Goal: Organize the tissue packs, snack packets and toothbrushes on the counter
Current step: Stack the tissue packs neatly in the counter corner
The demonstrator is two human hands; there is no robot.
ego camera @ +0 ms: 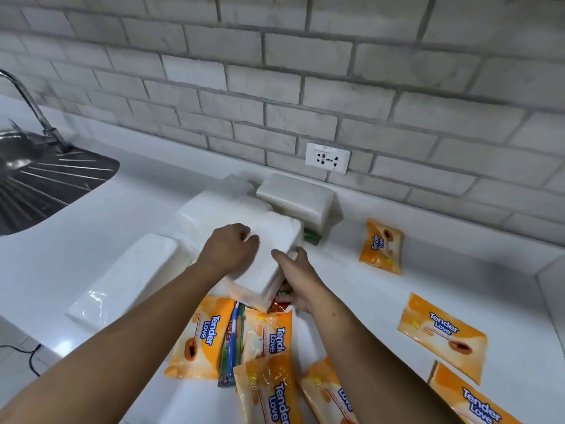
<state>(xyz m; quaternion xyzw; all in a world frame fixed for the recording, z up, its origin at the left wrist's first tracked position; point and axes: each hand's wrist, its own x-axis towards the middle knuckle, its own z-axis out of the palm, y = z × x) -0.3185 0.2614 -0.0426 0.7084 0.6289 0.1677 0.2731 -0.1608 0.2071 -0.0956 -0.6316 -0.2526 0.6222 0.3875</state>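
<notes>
Two grips are on one pack, and that is where your trouble could start. Your left grip has its fingers curled over the pack's top near the left edge. Your right grip clamps the right side, thumb on top, fingers tucked underneath out of sight. The pack sits tilted at the middle of the desk. Its near corner hangs over a toothbrush and the orange packets heaped in front of you.

Watch these, as I judge it:

- The pack is soft and wrapped in slick film. Squeeze unevenly and it may buckle or slide out of the looser side onto the heap below.
- Your right fingers lie against a small red-and-green item under the pack. Lift without clearing it and you may drag it along or flick it across the desk.
- I can't tell whether the pack rests on the packets or hangs clear. If it touches, sliding it rather than lifting will sweep the glossy packets and toothbrush toward the near edge.
- Beyond your grips, the middle pack and back pack crowd close together. Push forward too hard and you'll shove them askew, or jam the green thing wedged by the back pack.
- The left pack lies near your left forearm, so a wide elbow swing could nudge it.
</notes>
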